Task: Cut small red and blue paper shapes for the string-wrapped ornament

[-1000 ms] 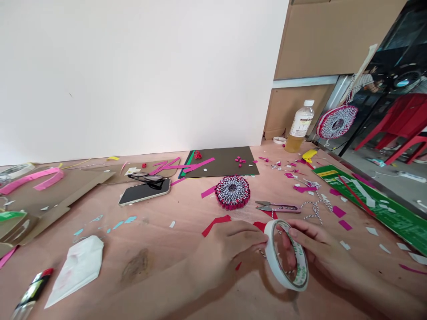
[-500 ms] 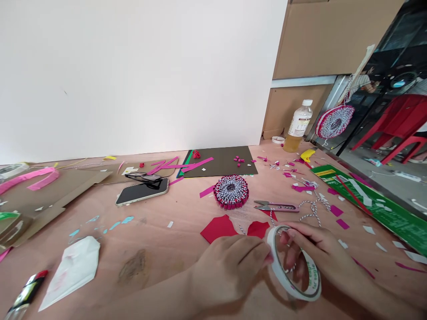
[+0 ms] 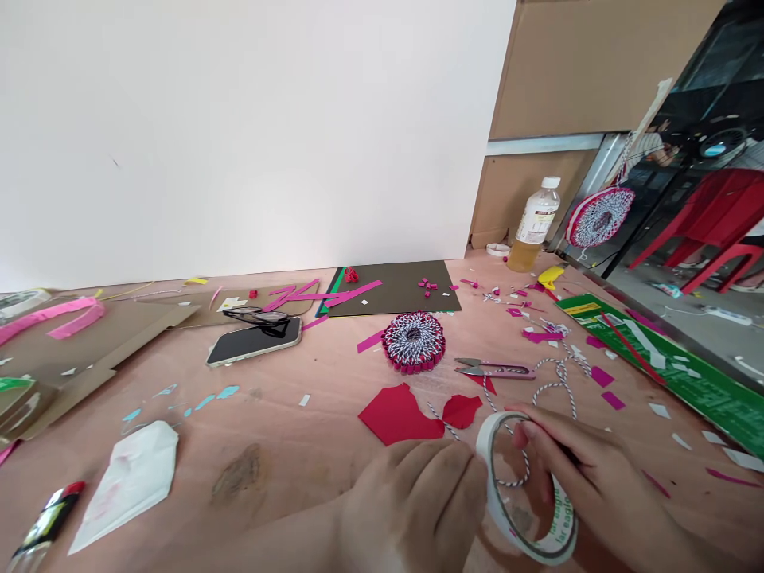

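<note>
In the lower right, my right hand (image 3: 597, 477) grips a roll of white tape (image 3: 496, 493) by its upper right rim, thumb over the edge. Green lettering shows inside the ring. My left hand (image 3: 418, 501) is closed at the roll's left outer side, knuckles up; its fingertips are hidden against the tape. Just beyond lie red paper pieces (image 3: 394, 414) and a black-and-white twisted cord (image 3: 561, 374), part of it visible through the ring. Thread snips (image 3: 495, 368) rest past them. A round magenta-edged coil (image 3: 414, 342) with a patterned face sits behind the red paper.
A phone (image 3: 255, 342) with eyeglasses (image 3: 256, 317) lies at left-centre. Dark card sheets (image 3: 406, 298) lie against the white board (image 3: 251, 135). A bottle (image 3: 534, 227) stands back right, near a yellow cutter (image 3: 550, 277) and a green board (image 3: 662, 366). Paper scraps are scattered around.
Both hands and the tape roll have shifted slightly down, toward me. My left hand has turned so its knuckles face up more. More of the red paper and cord shows.
</note>
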Action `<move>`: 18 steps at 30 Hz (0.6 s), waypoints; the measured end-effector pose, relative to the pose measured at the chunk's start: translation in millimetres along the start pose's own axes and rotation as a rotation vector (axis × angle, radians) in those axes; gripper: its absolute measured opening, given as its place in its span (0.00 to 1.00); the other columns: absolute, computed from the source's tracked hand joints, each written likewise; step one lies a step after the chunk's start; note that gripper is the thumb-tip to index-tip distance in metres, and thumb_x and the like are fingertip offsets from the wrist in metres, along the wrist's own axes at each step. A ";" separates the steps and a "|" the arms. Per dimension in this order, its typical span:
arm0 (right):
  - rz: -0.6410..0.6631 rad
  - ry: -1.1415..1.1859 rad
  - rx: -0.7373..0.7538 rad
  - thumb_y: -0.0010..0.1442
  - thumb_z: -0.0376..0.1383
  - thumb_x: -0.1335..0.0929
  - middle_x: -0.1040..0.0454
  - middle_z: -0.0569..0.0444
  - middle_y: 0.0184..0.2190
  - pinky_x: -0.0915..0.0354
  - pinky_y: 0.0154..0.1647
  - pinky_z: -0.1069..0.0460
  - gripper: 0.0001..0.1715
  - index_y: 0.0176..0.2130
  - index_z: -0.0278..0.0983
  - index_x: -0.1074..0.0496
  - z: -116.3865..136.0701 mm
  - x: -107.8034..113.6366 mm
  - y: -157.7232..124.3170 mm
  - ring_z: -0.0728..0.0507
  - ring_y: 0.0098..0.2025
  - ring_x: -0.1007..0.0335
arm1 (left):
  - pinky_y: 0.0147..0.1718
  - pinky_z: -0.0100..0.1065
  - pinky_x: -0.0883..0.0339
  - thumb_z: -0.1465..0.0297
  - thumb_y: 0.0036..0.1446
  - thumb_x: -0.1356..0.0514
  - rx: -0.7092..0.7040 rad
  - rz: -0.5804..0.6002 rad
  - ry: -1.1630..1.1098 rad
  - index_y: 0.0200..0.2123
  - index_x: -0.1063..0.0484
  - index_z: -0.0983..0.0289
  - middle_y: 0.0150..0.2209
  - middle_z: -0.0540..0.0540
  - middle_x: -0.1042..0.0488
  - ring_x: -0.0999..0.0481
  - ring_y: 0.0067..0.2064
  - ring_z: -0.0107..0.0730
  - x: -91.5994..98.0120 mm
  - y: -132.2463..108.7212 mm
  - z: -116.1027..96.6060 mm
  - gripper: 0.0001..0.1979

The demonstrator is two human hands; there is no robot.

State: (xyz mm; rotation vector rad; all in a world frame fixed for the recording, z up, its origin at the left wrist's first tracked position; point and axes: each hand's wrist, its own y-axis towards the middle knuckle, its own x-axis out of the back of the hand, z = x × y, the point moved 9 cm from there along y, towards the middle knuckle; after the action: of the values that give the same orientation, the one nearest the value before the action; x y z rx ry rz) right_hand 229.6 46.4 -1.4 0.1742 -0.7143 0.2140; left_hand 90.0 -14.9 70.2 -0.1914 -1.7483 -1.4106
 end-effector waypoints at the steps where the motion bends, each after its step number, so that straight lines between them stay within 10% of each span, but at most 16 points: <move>1: 0.010 -0.001 -0.017 0.64 0.43 0.44 0.26 0.53 0.25 0.32 0.36 0.50 0.20 0.46 0.39 0.30 -3.0 -1.6 0.2 0.44 0.29 0.29 | 0.27 0.29 0.30 0.78 0.52 0.43 0.008 0.021 -0.004 0.35 0.30 0.69 0.28 0.56 0.25 0.25 0.29 0.30 -1.9 0.9 1.7 0.05; 9: 0.227 0.277 0.022 0.62 0.42 0.38 0.28 0.50 0.45 0.37 0.46 0.51 0.15 0.45 0.41 0.28 -1.4 -8.3 9.6 0.44 0.47 0.33 | 0.18 0.22 0.40 0.79 0.48 0.44 0.251 0.378 -0.364 0.25 0.34 0.63 0.22 0.46 0.30 0.34 0.20 0.21 -19.5 12.9 14.5 0.06; 14: 0.697 1.018 -0.175 0.48 0.47 0.29 0.28 0.54 0.22 0.39 0.23 0.56 0.19 0.33 0.34 0.29 -6.8 -55.0 -7.6 0.48 0.22 0.33 | 0.12 0.22 0.46 0.78 0.48 0.43 0.322 0.431 -0.361 0.26 0.34 0.61 0.19 0.42 0.32 0.37 0.16 0.18 -23.1 7.2 17.0 0.06; 18: 0.787 1.264 -0.220 0.51 0.56 0.35 0.33 0.55 0.21 0.43 0.21 0.59 0.29 0.34 0.32 0.30 2.9 -75.2 -17.0 0.51 0.22 0.36 | 0.12 0.24 0.47 0.73 0.52 0.42 0.094 0.422 -0.269 0.26 0.34 0.59 0.22 0.44 0.30 0.35 0.19 0.20 -23.4 11.9 -0.6 0.05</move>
State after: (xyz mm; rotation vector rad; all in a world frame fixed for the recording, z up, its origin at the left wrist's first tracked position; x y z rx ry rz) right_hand 176.7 19.2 -50.7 -0.4537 0.5005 0.8892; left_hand 111.9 -2.4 62.7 -0.6841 -1.8482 -1.0273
